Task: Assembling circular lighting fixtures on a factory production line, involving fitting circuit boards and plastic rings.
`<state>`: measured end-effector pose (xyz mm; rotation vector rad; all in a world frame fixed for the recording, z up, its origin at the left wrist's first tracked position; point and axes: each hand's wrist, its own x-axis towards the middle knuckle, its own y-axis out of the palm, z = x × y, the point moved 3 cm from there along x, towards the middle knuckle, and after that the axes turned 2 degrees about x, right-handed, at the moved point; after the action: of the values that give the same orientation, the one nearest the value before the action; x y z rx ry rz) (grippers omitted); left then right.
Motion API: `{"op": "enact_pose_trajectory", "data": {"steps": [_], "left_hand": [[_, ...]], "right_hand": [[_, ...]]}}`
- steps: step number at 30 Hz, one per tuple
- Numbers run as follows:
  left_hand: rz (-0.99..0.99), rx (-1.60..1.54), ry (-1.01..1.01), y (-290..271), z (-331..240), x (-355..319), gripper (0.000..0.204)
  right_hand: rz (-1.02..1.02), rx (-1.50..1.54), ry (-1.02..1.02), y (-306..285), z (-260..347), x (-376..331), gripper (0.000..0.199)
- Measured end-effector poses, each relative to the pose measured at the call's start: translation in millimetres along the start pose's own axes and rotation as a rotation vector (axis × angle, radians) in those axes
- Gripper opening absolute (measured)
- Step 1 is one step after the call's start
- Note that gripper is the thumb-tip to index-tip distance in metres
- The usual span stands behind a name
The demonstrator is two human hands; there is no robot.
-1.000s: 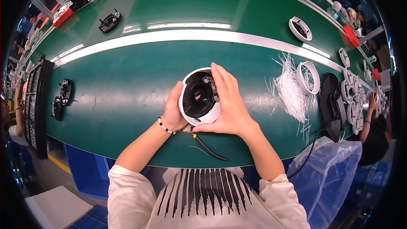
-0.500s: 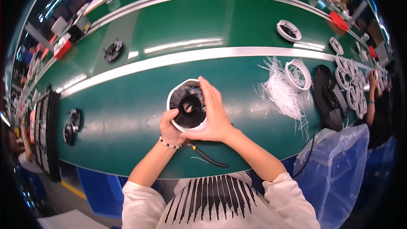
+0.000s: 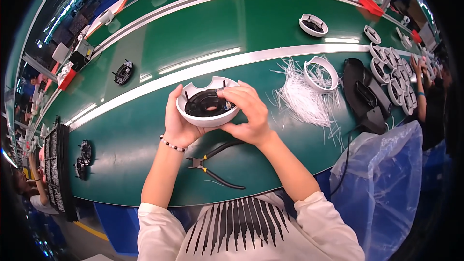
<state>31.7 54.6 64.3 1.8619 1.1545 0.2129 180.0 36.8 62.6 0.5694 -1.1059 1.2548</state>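
A white dome housing with black insert, green table, black-handled pliers, white-and-black striped shirt.

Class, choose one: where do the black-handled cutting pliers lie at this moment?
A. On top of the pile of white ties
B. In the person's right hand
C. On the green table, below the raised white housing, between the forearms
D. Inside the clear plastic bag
C: the pliers lie on the green table, untouched, while the left hand and right hand hold the white housing above them.
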Motion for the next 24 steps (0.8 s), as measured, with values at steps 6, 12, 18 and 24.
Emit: {"op": "enact_pose_trajectory", "data": {"steps": [6,12,18,24], "left_hand": [[-0.027,-0.022,-0.091,-4,11,7,0.063],[-0.089,0.023,0.059,-14,4,42,0.06],[-0.187,0.042,0.32,-38,-44,136,0.05],[-0.209,0.21,0.364,-84,-70,216,0.056]], "right_hand": [[-0.035,0.03,-0.082,-9,-2,2,0.043],[0.046,-0.109,0.119,-19,-30,1,0.054],[-0.232,-0.833,0.401,-99,-86,-14,0.045],[-0.144,-0.958,0.782,-123,-109,-37,0.04]]}}
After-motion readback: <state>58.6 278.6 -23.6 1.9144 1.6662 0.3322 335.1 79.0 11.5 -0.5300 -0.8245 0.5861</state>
